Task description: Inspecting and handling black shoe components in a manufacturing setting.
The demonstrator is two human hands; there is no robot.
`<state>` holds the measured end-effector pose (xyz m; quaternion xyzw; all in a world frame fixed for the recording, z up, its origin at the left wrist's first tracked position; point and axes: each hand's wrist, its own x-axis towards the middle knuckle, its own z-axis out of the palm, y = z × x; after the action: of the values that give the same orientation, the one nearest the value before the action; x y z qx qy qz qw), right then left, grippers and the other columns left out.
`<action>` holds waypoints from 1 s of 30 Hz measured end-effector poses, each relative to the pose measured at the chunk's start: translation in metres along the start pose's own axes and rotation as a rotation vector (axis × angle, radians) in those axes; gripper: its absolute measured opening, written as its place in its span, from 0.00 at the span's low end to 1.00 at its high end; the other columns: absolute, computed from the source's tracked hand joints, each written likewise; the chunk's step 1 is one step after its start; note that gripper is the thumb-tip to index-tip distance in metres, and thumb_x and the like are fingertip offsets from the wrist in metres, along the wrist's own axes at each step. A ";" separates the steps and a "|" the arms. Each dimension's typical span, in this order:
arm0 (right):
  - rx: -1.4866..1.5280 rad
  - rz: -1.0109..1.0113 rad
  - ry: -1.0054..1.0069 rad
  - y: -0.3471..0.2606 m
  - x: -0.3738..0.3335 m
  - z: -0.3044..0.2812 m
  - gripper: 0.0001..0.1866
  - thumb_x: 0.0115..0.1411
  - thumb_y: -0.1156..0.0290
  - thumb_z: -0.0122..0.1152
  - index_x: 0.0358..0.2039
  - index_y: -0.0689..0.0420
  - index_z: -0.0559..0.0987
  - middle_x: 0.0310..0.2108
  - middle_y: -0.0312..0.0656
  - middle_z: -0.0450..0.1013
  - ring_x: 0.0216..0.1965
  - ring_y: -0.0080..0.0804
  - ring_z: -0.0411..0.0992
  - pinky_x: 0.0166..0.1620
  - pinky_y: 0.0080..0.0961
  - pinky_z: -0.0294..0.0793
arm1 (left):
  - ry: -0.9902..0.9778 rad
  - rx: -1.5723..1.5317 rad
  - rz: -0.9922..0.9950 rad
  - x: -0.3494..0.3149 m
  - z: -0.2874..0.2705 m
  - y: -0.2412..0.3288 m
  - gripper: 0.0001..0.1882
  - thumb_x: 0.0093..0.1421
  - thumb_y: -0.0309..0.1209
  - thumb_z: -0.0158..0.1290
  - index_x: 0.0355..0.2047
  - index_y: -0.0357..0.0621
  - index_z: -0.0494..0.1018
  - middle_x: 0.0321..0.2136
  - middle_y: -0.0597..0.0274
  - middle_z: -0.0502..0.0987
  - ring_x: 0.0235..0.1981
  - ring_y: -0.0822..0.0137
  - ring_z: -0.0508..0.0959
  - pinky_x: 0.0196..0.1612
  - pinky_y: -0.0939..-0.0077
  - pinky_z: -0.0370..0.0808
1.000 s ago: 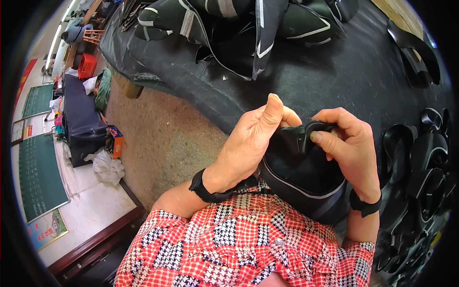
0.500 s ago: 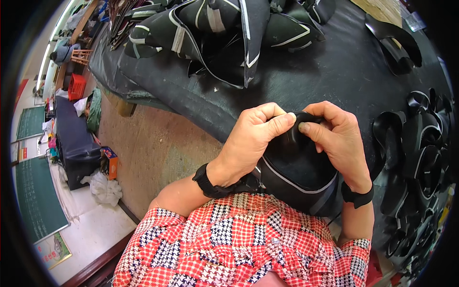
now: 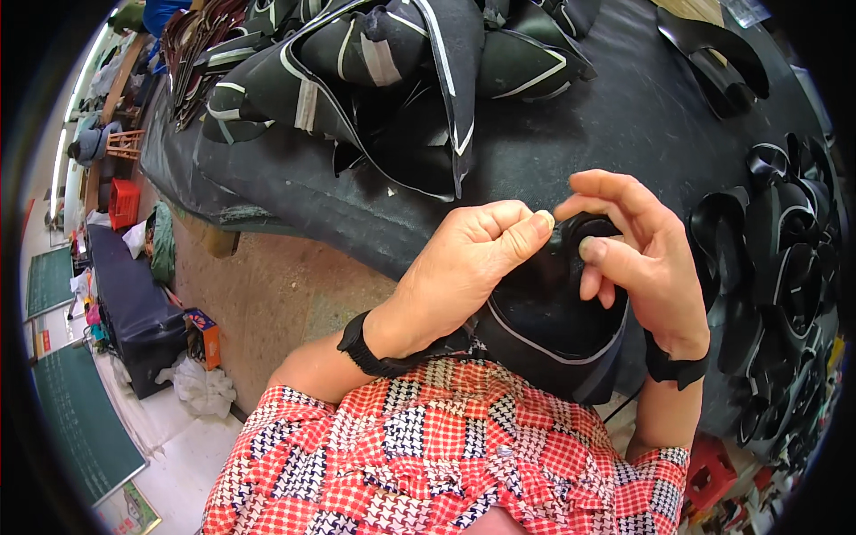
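Observation:
A black leather shoe upper (image 3: 553,312) with a white strip along its curved edge sits close against my body. My left hand (image 3: 464,263) pinches the far rim of this upper between thumb and bent forefinger. At the rim's right side is my right hand (image 3: 646,254), its fingers apart and curved, with the forefinger raised toward my left thumb. The right thumb lies over the leather, and no firm grip shows. The inside of the upper looks dark, and its lower part is hidden against my checked shirt.
A black-covered table (image 3: 615,116) carries a heap of taped black leather uppers (image 3: 383,62) at the far side. More black pieces (image 3: 789,267) pile up on the right. One curved black piece (image 3: 722,58) lies far right. A dark bench (image 3: 134,294) stands on the left.
My right hand has loosened from its pinch, its fingers spreading and the forefinger lifting. My left hand keeps its pinch on the rim. The view has shifted slightly.

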<state>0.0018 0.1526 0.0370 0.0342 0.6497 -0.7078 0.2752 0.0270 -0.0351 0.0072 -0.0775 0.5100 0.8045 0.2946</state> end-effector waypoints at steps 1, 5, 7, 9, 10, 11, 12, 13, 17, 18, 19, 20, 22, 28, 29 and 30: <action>-0.033 0.013 -0.021 -0.004 0.001 0.003 0.24 0.49 0.79 0.61 0.47 0.67 0.67 0.39 0.44 0.71 0.20 0.15 0.69 0.20 0.09 0.65 | 0.031 0.093 -0.026 0.000 -0.002 0.001 0.12 0.63 0.36 0.47 0.28 0.42 0.72 0.25 0.75 0.72 0.28 0.84 0.69 0.34 0.88 0.67; -0.149 -0.004 -0.080 -0.005 0.016 0.007 0.19 0.49 0.80 0.61 0.43 0.67 0.71 0.32 0.41 0.74 0.18 0.13 0.67 0.20 0.08 0.65 | -0.009 0.205 0.029 0.007 -0.008 0.002 0.12 0.63 0.36 0.47 0.27 0.42 0.71 0.24 0.77 0.69 0.28 0.85 0.66 0.32 0.90 0.64; -0.114 -0.013 -0.092 -0.006 0.021 0.006 0.17 0.49 0.81 0.62 0.41 0.67 0.72 0.30 0.39 0.74 0.18 0.13 0.67 0.19 0.08 0.64 | 0.038 0.276 0.064 0.009 -0.007 0.001 0.11 0.63 0.35 0.47 0.27 0.43 0.70 0.23 0.78 0.67 0.27 0.86 0.63 0.32 0.90 0.62; -0.082 -0.028 -0.104 -0.005 0.022 0.007 0.16 0.49 0.81 0.62 0.39 0.66 0.73 0.28 0.38 0.74 0.18 0.12 0.66 0.19 0.07 0.64 | 0.075 0.265 0.136 0.009 -0.003 -0.004 0.11 0.63 0.35 0.47 0.27 0.42 0.70 0.24 0.77 0.68 0.28 0.86 0.64 0.33 0.90 0.62; -0.018 -0.037 -0.119 -0.005 0.022 0.009 0.15 0.49 0.82 0.62 0.38 0.66 0.73 0.28 0.38 0.74 0.18 0.12 0.66 0.19 0.07 0.63 | 0.113 0.263 0.224 0.007 -0.001 -0.003 0.11 0.63 0.34 0.47 0.27 0.42 0.71 0.24 0.77 0.68 0.28 0.85 0.64 0.33 0.89 0.63; 0.041 -0.057 -0.142 -0.006 0.027 0.010 0.14 0.48 0.82 0.62 0.37 0.65 0.73 0.29 0.38 0.74 0.18 0.12 0.66 0.19 0.07 0.63 | 0.097 0.188 0.240 0.008 -0.003 -0.006 0.10 0.63 0.34 0.47 0.29 0.41 0.71 0.25 0.76 0.69 0.29 0.85 0.65 0.34 0.88 0.64; 0.046 -0.009 -0.138 -0.010 0.026 0.011 0.12 0.48 0.83 0.61 0.36 0.65 0.73 0.28 0.38 0.74 0.18 0.12 0.66 0.19 0.08 0.63 | 0.079 0.131 0.245 0.009 -0.003 -0.007 0.10 0.63 0.35 0.46 0.30 0.42 0.71 0.27 0.76 0.71 0.30 0.85 0.66 0.36 0.88 0.65; 0.030 -0.009 -0.102 -0.008 0.025 0.008 0.12 0.48 0.83 0.61 0.35 0.64 0.73 0.28 0.37 0.73 0.18 0.12 0.66 0.19 0.08 0.63 | 0.019 0.140 0.163 0.015 -0.005 -0.007 0.11 0.64 0.35 0.45 0.31 0.41 0.71 0.28 0.74 0.72 0.32 0.83 0.68 0.38 0.87 0.66; -0.222 -0.001 0.086 -0.042 -0.002 0.008 0.10 0.46 0.83 0.60 0.30 0.63 0.72 0.23 0.36 0.71 0.16 0.13 0.65 0.18 0.09 0.62 | -0.009 0.611 0.411 0.013 -0.006 0.007 0.20 0.65 0.40 0.41 0.46 0.35 0.67 0.41 0.57 0.71 0.46 0.66 0.70 0.51 0.74 0.65; -0.274 -0.037 0.179 -0.060 -0.015 0.004 0.10 0.45 0.83 0.60 0.29 0.63 0.71 0.22 0.35 0.71 0.16 0.13 0.64 0.18 0.10 0.62 | -0.006 0.556 0.469 0.008 -0.002 0.010 0.24 0.63 0.44 0.44 0.50 0.35 0.64 0.45 0.56 0.69 0.50 0.64 0.68 0.54 0.73 0.62; -0.354 -0.126 0.299 -0.082 -0.029 -0.001 0.09 0.44 0.83 0.60 0.28 0.62 0.71 0.22 0.35 0.70 0.16 0.13 0.64 0.18 0.10 0.61 | -0.044 0.570 0.500 0.005 -0.004 0.011 0.25 0.62 0.43 0.46 0.51 0.35 0.62 0.47 0.54 0.69 0.51 0.63 0.68 0.55 0.73 0.62; -0.428 -0.205 0.415 -0.101 -0.041 -0.009 0.09 0.43 0.83 0.59 0.27 0.62 0.71 0.21 0.34 0.70 0.16 0.12 0.63 0.18 0.11 0.60 | -0.075 0.582 0.519 0.002 -0.007 0.012 0.27 0.60 0.43 0.48 0.52 0.35 0.61 0.48 0.53 0.68 0.53 0.63 0.67 0.56 0.73 0.61; -0.555 -0.280 0.552 -0.140 -0.067 -0.050 0.08 0.43 0.81 0.57 0.26 0.61 0.71 0.23 0.34 0.70 0.17 0.12 0.64 0.19 0.09 0.59 | -0.096 0.699 0.599 0.001 0.004 0.018 0.28 0.58 0.41 0.52 0.53 0.36 0.61 0.52 0.51 0.66 0.54 0.61 0.66 0.56 0.72 0.61; -1.502 -0.745 1.060 -0.159 -0.026 -0.169 0.18 0.45 0.76 0.55 0.40 0.66 0.69 0.33 0.43 0.67 0.27 0.30 0.69 0.27 0.23 0.68 | -0.174 0.678 0.344 0.009 0.012 0.018 0.16 0.58 0.28 0.52 0.46 0.35 0.69 0.44 0.55 0.73 0.47 0.66 0.73 0.51 0.76 0.67; -1.194 -0.645 0.862 -0.144 0.000 -0.127 0.20 0.45 0.75 0.58 0.42 0.63 0.70 0.41 0.49 0.66 0.32 0.38 0.71 0.32 0.28 0.72 | -0.248 0.661 0.369 0.009 0.015 0.021 0.14 0.58 0.26 0.52 0.44 0.35 0.70 0.41 0.55 0.75 0.43 0.66 0.75 0.48 0.76 0.69; -1.253 -0.666 0.655 -0.127 0.030 -0.096 0.19 0.44 0.75 0.58 0.40 0.62 0.72 0.39 0.49 0.69 0.32 0.39 0.72 0.35 0.29 0.72 | -0.324 0.644 0.399 0.003 0.018 0.027 0.12 0.57 0.25 0.51 0.42 0.35 0.72 0.37 0.56 0.77 0.40 0.66 0.77 0.45 0.76 0.72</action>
<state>-0.1083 0.2328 0.1241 -0.1173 0.9524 -0.2081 -0.1894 0.0123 -0.0264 0.0354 0.2466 0.6878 0.6468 0.2186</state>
